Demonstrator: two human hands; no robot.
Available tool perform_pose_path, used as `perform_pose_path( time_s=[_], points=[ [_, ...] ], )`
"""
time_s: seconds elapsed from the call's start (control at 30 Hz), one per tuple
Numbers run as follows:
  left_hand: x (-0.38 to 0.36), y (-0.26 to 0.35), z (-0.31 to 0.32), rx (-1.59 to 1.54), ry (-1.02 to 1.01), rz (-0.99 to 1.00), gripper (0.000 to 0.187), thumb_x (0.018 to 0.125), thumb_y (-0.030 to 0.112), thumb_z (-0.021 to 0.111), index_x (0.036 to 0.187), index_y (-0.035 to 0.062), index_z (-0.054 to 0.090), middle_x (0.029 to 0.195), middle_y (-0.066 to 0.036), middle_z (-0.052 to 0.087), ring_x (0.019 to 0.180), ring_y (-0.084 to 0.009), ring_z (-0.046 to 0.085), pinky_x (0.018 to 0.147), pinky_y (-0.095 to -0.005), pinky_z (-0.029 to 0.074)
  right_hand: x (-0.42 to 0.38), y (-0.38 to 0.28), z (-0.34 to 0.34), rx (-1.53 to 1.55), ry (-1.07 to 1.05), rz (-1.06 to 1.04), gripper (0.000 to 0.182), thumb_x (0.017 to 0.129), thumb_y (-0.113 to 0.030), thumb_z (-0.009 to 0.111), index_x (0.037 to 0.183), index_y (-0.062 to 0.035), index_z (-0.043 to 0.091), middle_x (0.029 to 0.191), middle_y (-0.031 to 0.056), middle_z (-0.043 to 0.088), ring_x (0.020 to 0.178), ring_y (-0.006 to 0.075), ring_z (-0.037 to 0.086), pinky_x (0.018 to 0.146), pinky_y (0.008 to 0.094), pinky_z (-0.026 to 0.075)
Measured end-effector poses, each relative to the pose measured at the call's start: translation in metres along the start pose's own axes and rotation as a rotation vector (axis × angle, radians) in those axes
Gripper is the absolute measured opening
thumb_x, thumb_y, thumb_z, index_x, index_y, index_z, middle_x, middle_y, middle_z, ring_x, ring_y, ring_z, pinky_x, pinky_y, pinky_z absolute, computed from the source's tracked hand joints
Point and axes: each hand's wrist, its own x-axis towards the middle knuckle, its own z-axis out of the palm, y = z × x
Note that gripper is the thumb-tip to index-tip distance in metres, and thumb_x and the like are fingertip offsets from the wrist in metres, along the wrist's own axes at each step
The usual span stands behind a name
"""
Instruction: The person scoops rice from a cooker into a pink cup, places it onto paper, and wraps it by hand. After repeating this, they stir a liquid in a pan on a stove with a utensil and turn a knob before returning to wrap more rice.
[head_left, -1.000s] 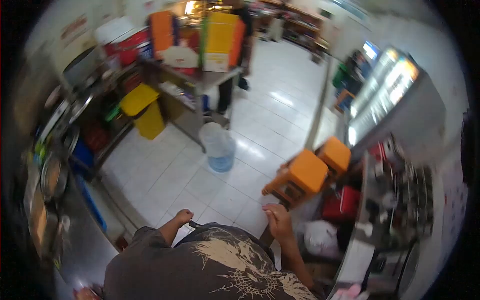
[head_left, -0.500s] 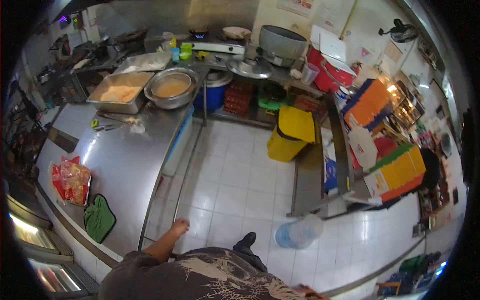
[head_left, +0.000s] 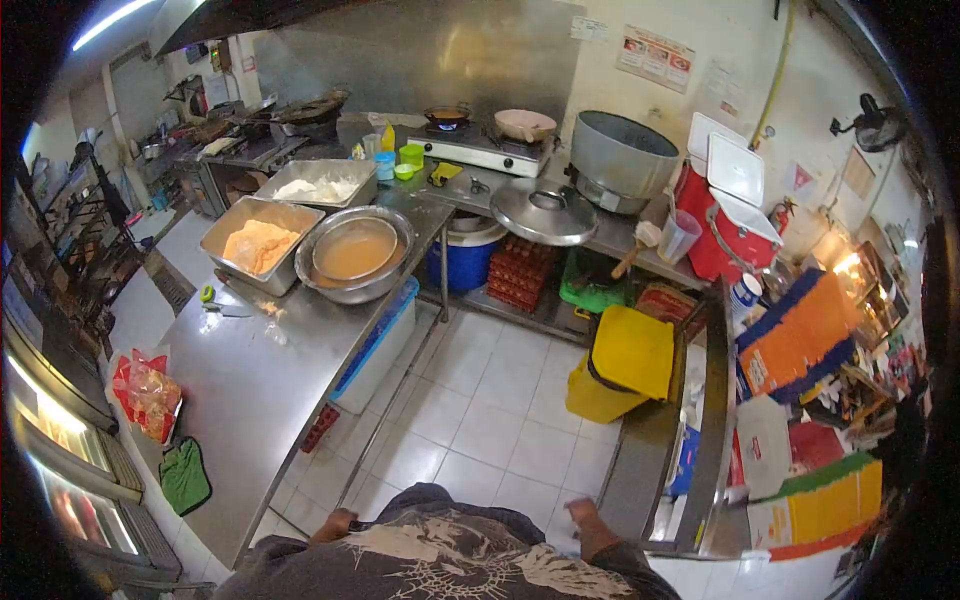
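My left hand [head_left: 336, 524] hangs low beside my shirt, near the steel table [head_left: 237, 368]; its fingers are small and partly hidden, so their pose is unclear. On my other side, my right hand [head_left: 588, 522] is over the floor tiles, fingers loosely apart and nothing in them. The table holds a tray of orange-coloured coating [head_left: 258, 246], a tray of white flour [head_left: 318, 188], and a bowl of tan liquid [head_left: 354, 250] nested in a larger one. Closer in lie a red plastic bag [head_left: 148, 393] and a green cloth [head_left: 185, 477].
A yellow bin [head_left: 625, 360] stands on the floor ahead to the right, beside a shelf. On the back counter are a lit gas stove [head_left: 475, 150], a large pot [head_left: 622, 155], a round lid [head_left: 545, 212] and a red cooler [head_left: 728, 225]. Cardboard boxes are stacked at the right.
The view has tilted up and shifted, bringing the back counter nearer. My left hand sits lower in view, and my right hand has come up into view. The water bottle has left the frame.
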Motion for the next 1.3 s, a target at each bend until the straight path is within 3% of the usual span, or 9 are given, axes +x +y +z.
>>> perform_pose_path(
  time_s=[0.13,0.23,0.37,0.5,0.57,0.67,0.77,1.0,1.3],
  points=[
    [0.096,0.011,-0.005,-1.786,0.151,-0.188,0.032,0.077,0.024,0.081,0.096,0.0021,0.069,0.095,-0.010,0.072,0.078,-0.0237,0.067,0.071,-0.0402,0.055,0.176,-0.013,-0.198,0.536,0.151,0.267,0.028,0.094,-0.014,0.048,0.105,-0.0068,0.074,0.102,0.0167,0.073,0.090,0.0309,0.070,0.083,0.0410,0.056],
    [0.161,-0.020,-0.037,-1.283,0.053,-0.201,0.032,0.073,0.022,0.083,0.097,0.0057,0.070,0.094,-0.011,0.073,0.076,-0.0223,0.067,0.069,-0.0389,0.055,0.283,0.009,-0.223,1.060,0.297,0.250,0.024,0.092,-0.019,0.055,0.105,-0.0072,0.072,0.091,0.0116,0.072,0.085,0.0289,0.070,0.081,0.0434,0.055],
    [0.255,-0.066,-0.109,-0.595,-0.203,-0.183,0.030,0.079,0.027,0.077,0.100,0.0065,0.069,0.092,-0.011,0.071,0.078,-0.0217,0.066,0.070,-0.0378,0.054,0.317,0.000,-0.284,0.270,0.384,0.438,0.027,0.082,-0.032,0.066,0.097,-0.0091,0.071,0.094,0.0111,0.070,0.096,0.0313,0.065,0.086,0.0452,0.053],
    [0.382,-0.061,-0.213,-1.046,-0.103,-0.599,0.034,0.097,0.035,0.063,0.105,0.0015,0.067,0.093,-0.005,0.067,0.083,-0.0195,0.063,0.076,-0.0367,0.051,0.336,0.072,-0.226,0.272,0.175,0.403,0.027,0.083,-0.028,0.064,0.100,-0.0095,0.071,0.104,0.0131,0.070,0.106,0.0308,0.065,0.089,0.0500,0.052],
    [0.453,-0.049,-0.269,-1.067,0.138,-0.337,0.041,0.095,0.042,0.064,0.097,0.0020,0.066,0.093,-0.008,0.066,0.089,-0.0168,0.060,0.080,-0.0356,0.050,0.353,0.088,-0.249,0.219,-0.023,0.300,0.026,0.090,-0.027,0.065,0.103,-0.0055,0.071,0.103,0.0148,0.070,0.106,0.0261,0.067,0.091,0.0461,0.053],
    [0.535,-0.028,-0.379,-1.110,0.127,0.012,0.035,0.100,0.038,0.060,0.100,0.0039,0.065,0.088,-0.004,0.063,0.083,-0.0150,0.058,0.077,-0.0337,0.050,0.379,0.035,-0.367,1.261,0.077,0.631,0.032,0.096,-0.030,0.065,0.106,0.0003,0.069,0.101,0.0137,0.070,0.099,0.0231,0.069,0.085,0.0404,0.056],
    [0.585,-0.009,-0.463,-0.897,0.121,0.128,0.031,0.101,0.037,0.061,0.103,0.0063,0.064,0.087,-0.002,0.062,0.081,-0.0133,0.057,0.074,-0.0320,0.049,0.467,0.034,-0.435,1.395,0.085,0.234,0.023,0.100,-0.016,0.058,0.106,0.0036,0.069,0.088,0.0080,0.072,0.079,0.0184,0.069,0.067,0.0315,0.055],
    [0.686,-0.024,-0.550,-0.944,-0.224,-0.245,0.034,0.100,0.041,0.061,0.108,0.0084,0.062,0.089,-0.002,0.064,0.081,-0.0114,0.060,0.070,-0.0309,0.050,0.714,0.006,-0.651,0.744,0.287,-0.226,0.024,0.095,-0.018,0.064,0.113,-0.0020,0.067,0.091,0.0112,0.070,0.082,0.0216,0.069,0.073,0.0322,0.053],
    [0.768,-0.054,-0.687,-1.214,0.070,-0.084,0.030,0.102,0.035,0.061,0.115,0.0073,0.063,0.094,0.003,0.062,0.086,-0.0106,0.058,0.075,-0.0289,0.049,1.029,-0.038,-0.779,0.445,0.631,-0.251,0.049,0.086,-0.016,0.070,0.130,-0.0006,0.056,0.124,0.0287,0.058,0.118,0.0472,0.052,0.105,0.0514,0.040]
  ],
)
